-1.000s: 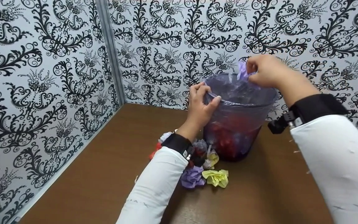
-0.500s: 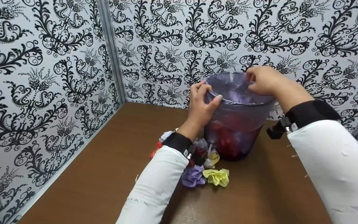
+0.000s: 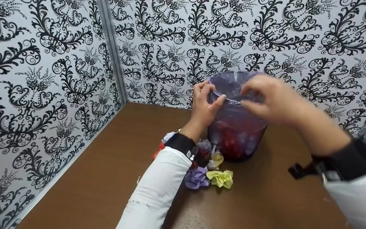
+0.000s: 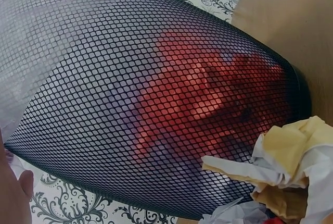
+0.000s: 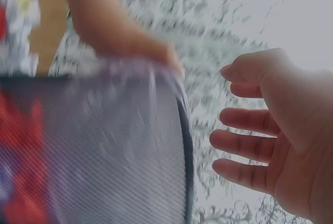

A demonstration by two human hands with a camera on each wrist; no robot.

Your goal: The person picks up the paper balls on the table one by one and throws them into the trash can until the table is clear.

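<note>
A dark mesh waste bin (image 3: 233, 143), lined with a translucent purple bag (image 3: 243, 116), stands on the table. Through its mesh I see red crumpled paper (image 4: 203, 88). My left hand (image 3: 203, 103) grips the left side of the rim, thumb outside and in front, pinching the liner's edge. My right hand (image 3: 272, 98), blurred, is by the front right of the rim; in the right wrist view it holds nothing, fingers spread and apart from the bin. Beside the bin lie a purple paper ball (image 3: 197, 178), a yellow paper ball (image 3: 221, 179) and a white-and-yellow crumpled paper (image 3: 215, 160).
Grey crumpled paper (image 3: 204, 146) and some red and white pieces lie partly hidden behind my left forearm. Patterned wall panels (image 3: 170, 47) stand close behind the bin and along the left of the brown table (image 3: 106, 165).
My right hand has let go of a purple crumpled paper, which dropped into the bin. The hand has then come back toward me, out over the front of the rim. My left hand keeps its hold.
</note>
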